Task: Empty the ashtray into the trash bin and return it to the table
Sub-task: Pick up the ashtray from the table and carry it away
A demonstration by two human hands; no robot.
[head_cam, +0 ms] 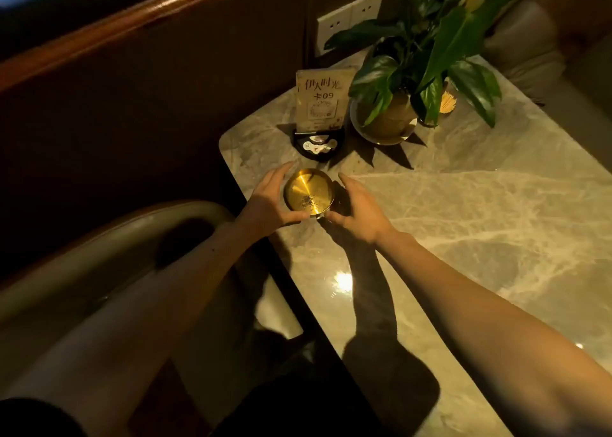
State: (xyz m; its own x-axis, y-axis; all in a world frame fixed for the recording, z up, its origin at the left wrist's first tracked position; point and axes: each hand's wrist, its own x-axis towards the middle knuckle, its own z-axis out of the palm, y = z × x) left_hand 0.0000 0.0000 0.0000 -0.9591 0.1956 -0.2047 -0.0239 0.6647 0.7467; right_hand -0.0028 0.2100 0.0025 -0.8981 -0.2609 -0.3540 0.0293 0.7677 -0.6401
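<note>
Gold ashtray (pixel 308 194) between my hands near the worktop (pixel 463 224) corner, left hand (pixel 270 201) and right hand (pixel 356 209) curved half-open, thumbs touching its near rim, ash inside

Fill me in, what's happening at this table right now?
A person has both hands around a round, shiny brass ashtray near the corner of the marble table. The left hand cups its left side, the right hand its right, thumbs meeting at the near rim. A little grey ash still lies inside. No trash bin is in view, so emptying looks not yet done.
</note>
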